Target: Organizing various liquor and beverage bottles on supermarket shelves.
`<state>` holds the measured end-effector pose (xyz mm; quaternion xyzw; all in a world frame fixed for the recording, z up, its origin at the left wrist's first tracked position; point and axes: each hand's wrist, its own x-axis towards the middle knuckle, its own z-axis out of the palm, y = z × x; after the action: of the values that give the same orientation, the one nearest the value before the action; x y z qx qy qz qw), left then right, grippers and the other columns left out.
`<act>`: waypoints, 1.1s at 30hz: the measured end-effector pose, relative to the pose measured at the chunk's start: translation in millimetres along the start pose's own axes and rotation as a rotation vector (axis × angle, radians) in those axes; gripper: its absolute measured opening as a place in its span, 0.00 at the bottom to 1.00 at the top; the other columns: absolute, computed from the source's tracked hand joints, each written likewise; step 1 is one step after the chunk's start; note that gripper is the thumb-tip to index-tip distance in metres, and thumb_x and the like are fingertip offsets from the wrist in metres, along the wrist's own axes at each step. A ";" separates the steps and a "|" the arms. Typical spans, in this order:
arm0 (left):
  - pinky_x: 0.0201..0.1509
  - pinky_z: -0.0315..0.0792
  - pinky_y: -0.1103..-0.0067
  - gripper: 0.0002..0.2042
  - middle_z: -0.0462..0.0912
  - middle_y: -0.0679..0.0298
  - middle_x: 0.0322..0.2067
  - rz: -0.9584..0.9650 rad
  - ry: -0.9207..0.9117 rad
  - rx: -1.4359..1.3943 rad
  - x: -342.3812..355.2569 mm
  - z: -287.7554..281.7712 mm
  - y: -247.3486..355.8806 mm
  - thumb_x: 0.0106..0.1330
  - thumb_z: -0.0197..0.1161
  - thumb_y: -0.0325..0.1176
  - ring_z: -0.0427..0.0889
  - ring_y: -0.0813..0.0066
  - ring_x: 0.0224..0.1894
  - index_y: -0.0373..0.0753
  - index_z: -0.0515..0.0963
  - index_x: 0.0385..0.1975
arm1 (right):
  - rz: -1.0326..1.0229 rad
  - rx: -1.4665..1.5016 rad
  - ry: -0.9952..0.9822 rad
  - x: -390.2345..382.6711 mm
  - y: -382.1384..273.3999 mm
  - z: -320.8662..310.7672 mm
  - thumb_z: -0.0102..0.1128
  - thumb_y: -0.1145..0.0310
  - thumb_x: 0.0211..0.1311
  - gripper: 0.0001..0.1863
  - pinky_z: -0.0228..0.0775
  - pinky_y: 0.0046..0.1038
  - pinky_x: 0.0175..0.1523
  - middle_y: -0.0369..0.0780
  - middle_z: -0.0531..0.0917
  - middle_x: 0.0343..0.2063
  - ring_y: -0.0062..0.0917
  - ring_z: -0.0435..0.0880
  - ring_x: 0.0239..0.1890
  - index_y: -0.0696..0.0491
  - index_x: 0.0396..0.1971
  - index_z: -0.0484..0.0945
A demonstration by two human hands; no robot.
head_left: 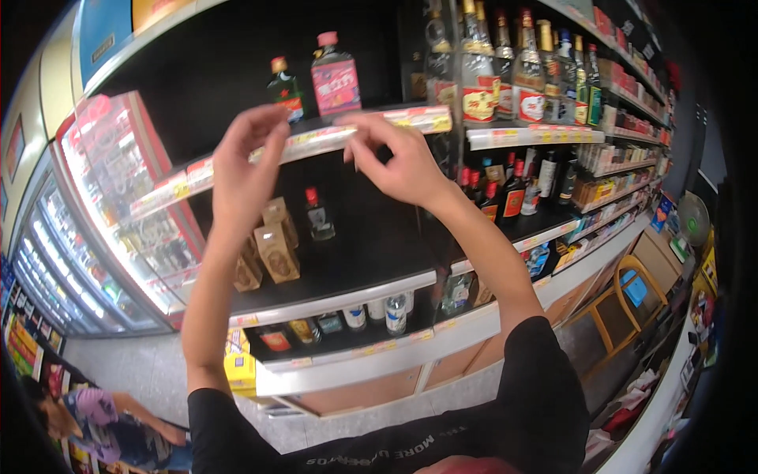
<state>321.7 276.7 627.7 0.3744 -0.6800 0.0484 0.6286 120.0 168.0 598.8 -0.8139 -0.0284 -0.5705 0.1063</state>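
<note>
Both my hands are raised in front of the upper shelf. My left hand point(251, 146), fingers curved and thumb apart, is just below and left of a small green bottle point(284, 84) with a red cap; nothing shows in it. My right hand point(393, 156) is bent with its fingertips toward the price strip point(308, 141), below a square bottle point(335, 79) with a pink label and pink cap. I see nothing held in it. Whether its fingertips touch the strip, I cannot tell.
Below stand a small clear bottle point(320, 215) with a red cap and several brown paper packages point(276, 251). Several bottles point(527, 75) fill the right-hand shelf. Glass-door fridges point(71, 241) line the left. Another person point(118, 426) is at lower left; a wooden chair point(624, 308) stands right.
</note>
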 end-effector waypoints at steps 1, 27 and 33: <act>0.56 0.76 0.79 0.13 0.84 0.55 0.47 0.029 0.004 -0.042 22.4 -5.7 -0.5 0.71 0.61 0.26 0.83 0.74 0.51 0.28 0.76 0.52 | -0.086 -0.054 0.131 21.2 0.1 -1.6 0.58 0.76 0.64 0.13 0.74 0.25 0.32 0.39 0.83 0.26 0.24 0.82 0.24 0.56 0.49 0.78; 0.31 0.72 0.82 0.22 0.83 0.67 0.29 -0.568 -0.450 0.431 136.1 45.0 -57.7 0.55 0.78 0.46 0.78 0.82 0.27 0.36 0.81 0.40 | 0.144 -0.333 -0.108 128.9 102.3 -13.8 0.73 0.60 0.54 0.51 0.71 0.40 0.61 0.59 0.79 0.47 0.52 0.80 0.53 0.49 0.75 0.52; 0.30 0.72 0.85 0.20 0.84 0.68 0.32 -0.585 -0.483 0.290 138.4 42.5 -68.5 0.56 0.79 0.39 0.80 0.84 0.29 0.36 0.80 0.42 | 0.109 -0.092 -0.142 130.3 113.9 -16.0 0.73 0.66 0.53 0.50 0.74 0.38 0.57 0.57 0.80 0.49 0.48 0.82 0.51 0.50 0.74 0.53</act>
<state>335.7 142.9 714.6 0.6374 -0.6591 -0.1262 0.3787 169.6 43.8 709.8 -0.8566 0.0348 -0.5054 0.0975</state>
